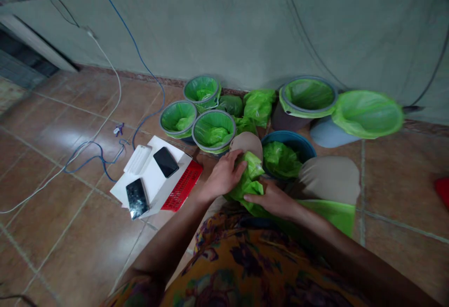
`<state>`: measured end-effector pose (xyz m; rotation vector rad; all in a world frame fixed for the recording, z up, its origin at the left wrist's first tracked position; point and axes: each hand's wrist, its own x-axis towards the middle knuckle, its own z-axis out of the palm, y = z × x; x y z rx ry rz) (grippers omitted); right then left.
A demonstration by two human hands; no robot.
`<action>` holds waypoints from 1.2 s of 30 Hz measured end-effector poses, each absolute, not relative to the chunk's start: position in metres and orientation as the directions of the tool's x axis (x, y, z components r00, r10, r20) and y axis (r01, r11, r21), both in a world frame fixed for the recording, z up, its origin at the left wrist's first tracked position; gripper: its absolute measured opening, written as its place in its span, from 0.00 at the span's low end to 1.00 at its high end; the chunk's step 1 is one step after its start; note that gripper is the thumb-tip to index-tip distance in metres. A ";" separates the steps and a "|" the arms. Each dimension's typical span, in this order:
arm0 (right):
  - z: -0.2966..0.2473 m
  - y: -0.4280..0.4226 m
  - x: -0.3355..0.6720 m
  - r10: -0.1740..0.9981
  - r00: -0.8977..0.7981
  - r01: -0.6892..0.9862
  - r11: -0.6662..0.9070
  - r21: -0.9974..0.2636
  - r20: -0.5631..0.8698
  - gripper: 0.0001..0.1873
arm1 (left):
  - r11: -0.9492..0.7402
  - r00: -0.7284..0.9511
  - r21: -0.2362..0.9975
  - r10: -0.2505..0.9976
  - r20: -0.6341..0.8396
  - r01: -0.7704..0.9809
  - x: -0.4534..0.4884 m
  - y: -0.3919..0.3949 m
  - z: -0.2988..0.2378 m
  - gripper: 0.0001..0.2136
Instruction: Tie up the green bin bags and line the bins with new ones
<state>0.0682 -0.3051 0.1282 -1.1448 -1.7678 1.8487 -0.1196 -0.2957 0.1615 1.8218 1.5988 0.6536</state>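
Clamped in left hand (224, 176) and right hand (271, 198), under both thumbs: crumpled green bin liner (249, 178), at clock centre. Hemmed by grey-rimmed lined bin (210, 119) at 11 o'clock, blue tub (288, 135) at 2, red basket (182, 185) at 9. Open toward 8, onto tiled floor (73, 241).

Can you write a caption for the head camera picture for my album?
Left hand and right hand hold crumpled green plastic near green-lined bins on a tiled floor.
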 end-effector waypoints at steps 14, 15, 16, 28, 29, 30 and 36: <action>0.116 -0.324 0.064 0.711 -0.642 0.256 -0.154 -0.954 -0.287 0.24 | -0.148 0.174 0.452 0.985 -0.017 0.880 -0.101 -0.291 0.149 0.24; 0.111 -0.326 0.063 0.742 -0.616 0.260 -0.125 -0.957 -0.265 0.23 | -0.144 0.171 0.436 0.985 -0.024 0.888 -0.102 -0.290 0.148 0.24; 0.107 -0.328 0.062 0.763 -0.602 0.259 -0.094 -0.961 -0.237 0.21 | -0.140 0.167 0.419 0.985 -0.029 0.897 -0.102 -0.290 0.148 0.24; 0.110 -0.318 0.051 0.691 -0.710 0.174 -0.016 -0.985 -0.137 0.16 | -0.098 0.167 0.337 0.969 -0.181 0.936 -0.098 -0.284 0.173 0.37; 0.109 -0.317 0.050 0.680 -0.719 0.167 -0.029 -0.986 -0.142 0.16 | -0.107 0.175 0.333 0.967 -0.183 0.937 -0.096 -0.283 0.170 0.36; 0.108 -0.317 0.051 0.674 -0.725 0.161 -0.033 -0.986 -0.141 0.16 | -0.124 0.192 0.333 0.965 -0.179 0.935 -0.094 -0.281 0.167 0.33; 0.091 -0.326 0.056 0.736 -0.674 0.173 0.076 -0.982 -0.062 0.15 | -0.174 0.221 0.373 0.971 -0.087 0.912 -0.100 -0.278 0.145 0.27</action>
